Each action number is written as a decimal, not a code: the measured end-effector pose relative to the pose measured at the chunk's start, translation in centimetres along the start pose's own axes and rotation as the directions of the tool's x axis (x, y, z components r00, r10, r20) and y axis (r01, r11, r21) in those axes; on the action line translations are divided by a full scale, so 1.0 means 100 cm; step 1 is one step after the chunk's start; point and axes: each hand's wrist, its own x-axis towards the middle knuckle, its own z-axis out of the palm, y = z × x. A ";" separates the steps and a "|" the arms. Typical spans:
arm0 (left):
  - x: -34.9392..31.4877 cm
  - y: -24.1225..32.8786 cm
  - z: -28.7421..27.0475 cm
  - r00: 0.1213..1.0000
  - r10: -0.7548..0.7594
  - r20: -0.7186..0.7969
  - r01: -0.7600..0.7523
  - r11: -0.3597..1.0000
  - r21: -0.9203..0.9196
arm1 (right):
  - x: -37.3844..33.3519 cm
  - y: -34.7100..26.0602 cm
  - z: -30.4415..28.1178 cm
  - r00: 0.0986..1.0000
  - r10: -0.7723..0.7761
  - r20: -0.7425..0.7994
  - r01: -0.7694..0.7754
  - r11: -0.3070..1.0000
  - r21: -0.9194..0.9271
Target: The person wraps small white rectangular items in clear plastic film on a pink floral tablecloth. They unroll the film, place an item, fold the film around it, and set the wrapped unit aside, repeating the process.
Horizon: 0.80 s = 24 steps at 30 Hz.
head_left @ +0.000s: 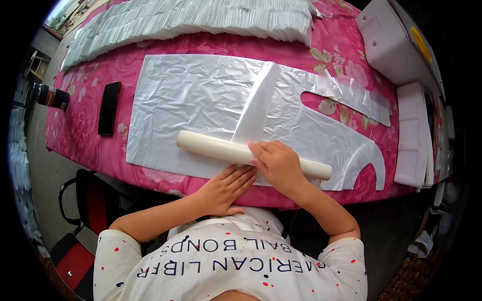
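Observation:
A thin, wrinkled white plastic sheet (181, 100) lies flat in front of me, with rounded cut-outs and strap-like ends toward the right. Part of it forms a folded, tapering flap (257, 103) that runs down to a cream plastic pipe (213, 145). The pipe rests slantwise across the sheet's near half. My right hand (282, 168) is closed over the pipe right of its middle, thumb toward the left. Just on the near side of the pipe, my left hand (227, 189) lies flat with fingers stretched out, at the sheet's near edge, its fingertips close to my right thumb.
A pink floral tablecloth (83, 133) covers the table. Long stacks of folded white plastic (201, 21) line the far side. At left are a black phone (109, 108) and a dark jar (51, 96). White boxes (396, 45) stand at right; a red-and-black chair (95, 203) is at lower left.

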 end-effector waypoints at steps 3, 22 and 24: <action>-0.003 0.003 0.000 1.000 -0.016 0.020 0.016 0.999 -0.044 | -0.004 0.020 -0.012 0.994 0.032 -0.101 -0.047 0.989 -0.142; 0.001 0.015 0.012 0.997 -0.074 -0.018 0.075 0.996 0.039 | -0.021 0.014 -0.020 0.997 -0.049 -0.063 0.045 0.997 -0.064; 0.000 0.019 0.013 0.996 -0.087 -0.021 0.088 0.994 0.068 | -0.002 0.025 -0.017 0.992 -0.075 -0.104 0.067 0.995 -0.079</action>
